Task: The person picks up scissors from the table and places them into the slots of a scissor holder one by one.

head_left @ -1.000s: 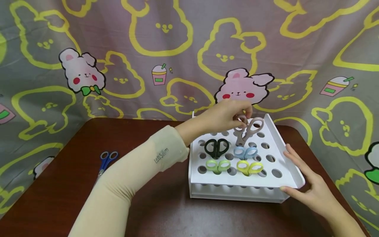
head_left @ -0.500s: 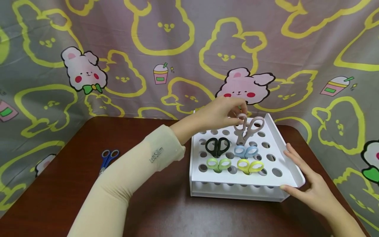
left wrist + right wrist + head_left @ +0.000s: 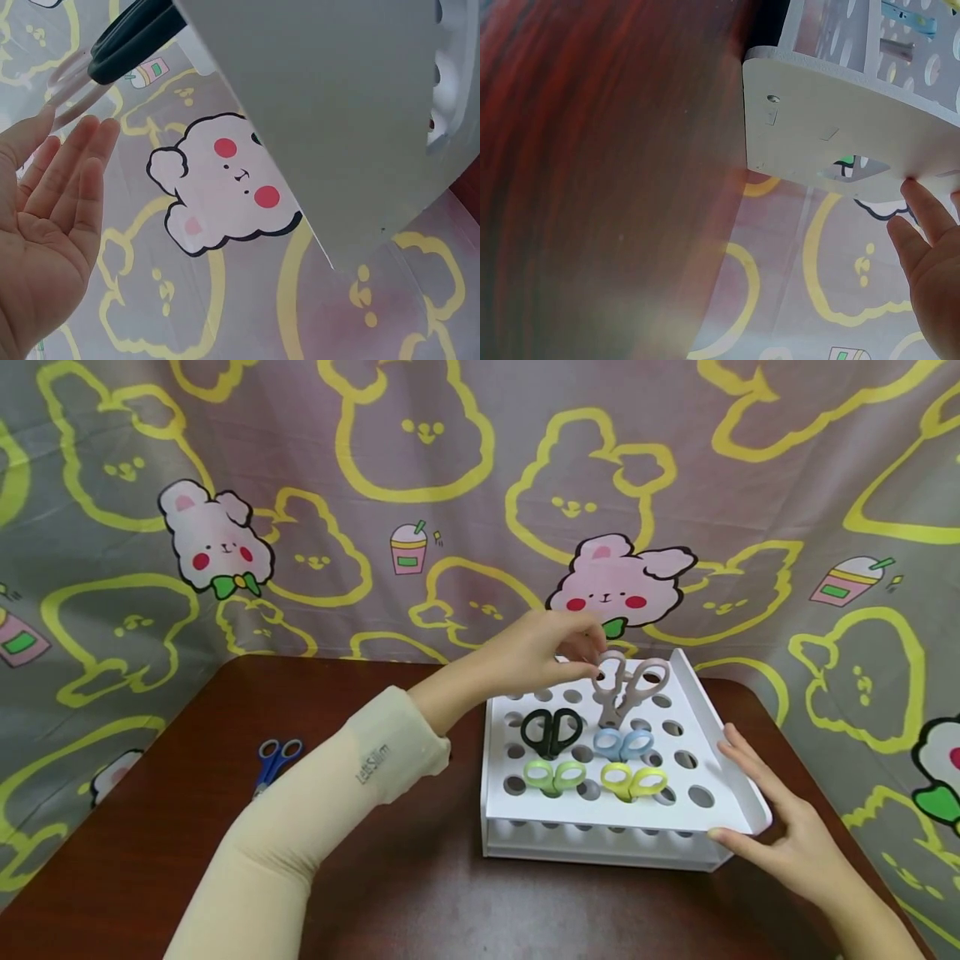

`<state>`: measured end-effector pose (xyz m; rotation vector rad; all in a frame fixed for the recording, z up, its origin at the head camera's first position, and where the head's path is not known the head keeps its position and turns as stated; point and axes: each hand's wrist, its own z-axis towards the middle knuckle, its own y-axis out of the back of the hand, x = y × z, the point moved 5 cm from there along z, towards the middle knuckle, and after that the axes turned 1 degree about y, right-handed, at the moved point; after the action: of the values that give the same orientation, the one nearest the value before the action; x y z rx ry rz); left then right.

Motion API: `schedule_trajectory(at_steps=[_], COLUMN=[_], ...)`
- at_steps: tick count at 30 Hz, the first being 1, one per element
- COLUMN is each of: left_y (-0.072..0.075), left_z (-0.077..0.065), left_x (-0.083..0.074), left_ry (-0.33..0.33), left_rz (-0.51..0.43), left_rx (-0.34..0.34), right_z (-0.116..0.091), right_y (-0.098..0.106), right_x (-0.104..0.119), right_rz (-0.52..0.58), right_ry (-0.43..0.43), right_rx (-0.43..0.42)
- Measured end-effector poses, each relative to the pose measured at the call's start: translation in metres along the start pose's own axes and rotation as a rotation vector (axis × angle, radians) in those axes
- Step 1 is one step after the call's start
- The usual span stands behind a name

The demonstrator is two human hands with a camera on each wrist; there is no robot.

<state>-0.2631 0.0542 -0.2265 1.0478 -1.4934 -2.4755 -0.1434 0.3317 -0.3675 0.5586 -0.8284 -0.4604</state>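
My left hand (image 3: 536, 652) hovers at the back of a white rack with round holes (image 3: 600, 814). Its fingers are loosely bent, with fingertips right beside the left loop of greyish-pink scissors (image 3: 633, 693) standing in the rack. In the left wrist view the palm faces the camera and nothing is in its grasp. My right hand (image 3: 795, 839) rests against the rack's right side panel (image 3: 840, 127), fingers extended along it and thumb at the front corner. Black scissors (image 3: 551, 732), light blue scissors (image 3: 622, 744), green scissors (image 3: 553, 777) and yellow scissors (image 3: 633, 782) also stand handles-up in holes.
Blue-handled scissors (image 3: 276, 760) lie on the dark wooden table (image 3: 420, 877) at the left, partly hidden by my left sleeve (image 3: 300, 827). A curtain with bunny prints (image 3: 465, 460) hangs close behind and at both sides of the table.
My left hand has let go of the greyish-pink scissors and drawn back to the left; the scissors stay in the rack. The right hand stays put.
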Motion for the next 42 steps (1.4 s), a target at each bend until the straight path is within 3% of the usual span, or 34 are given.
schedule_trajectory(at_steps=[11,20,42], left_y=[0.010,0.026,0.061], left_z=[-0.026,-0.056,-0.143], left_x=[0.007,0.011,0.053], left_ry=[0.034,0.051,0.262], left_rz=[0.014,0.043,0.054], left_rx=[-0.031,-0.120,-0.315], right_z=[0.000,0.001,0.001], right_y=[-0.001,-0.001,0.000], right_x=[-0.002,-0.002,-0.001], right_rz=[0.024,0.017,0.026], right_ry=[0.003,-0.001,-0.014], right_rx=[-0.004,-0.003,0.011])
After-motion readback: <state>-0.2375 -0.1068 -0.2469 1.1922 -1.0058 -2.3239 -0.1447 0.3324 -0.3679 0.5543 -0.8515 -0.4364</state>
